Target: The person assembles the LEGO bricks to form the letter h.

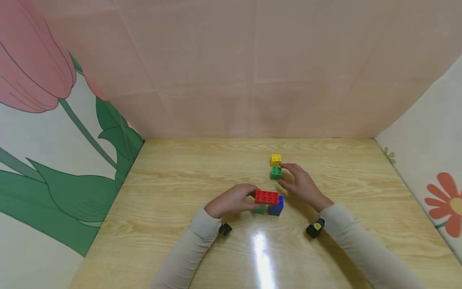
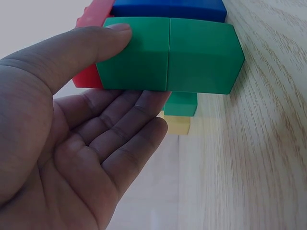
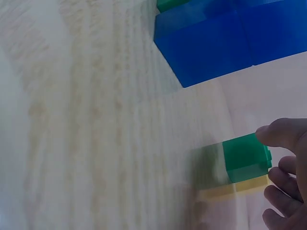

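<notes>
My left hand (image 1: 234, 200) grips a built piece from the left side. In the left wrist view its thumb presses on a stack of two green bricks (image 2: 134, 52), with the fingers on the far side. A long red brick (image 1: 266, 196) bridges the tops of this green stack and a blue stack (image 1: 275, 210) beside it. My right hand (image 1: 304, 187) reaches in from the right, thumb and fingers spread beside a small green brick (image 1: 276, 173). Its thumb tip overlaps that brick's edge in the right wrist view; contact is unclear. A yellow brick (image 1: 276, 159) lies just behind the green one.
Everything stands on a wood-grain table (image 1: 180, 168). A pinkish cloth wall (image 1: 252, 80) rises behind the table's far edge, with flower-printed panels at left and right. Dark wrist devices (image 1: 315, 228) hang under the sleeves.
</notes>
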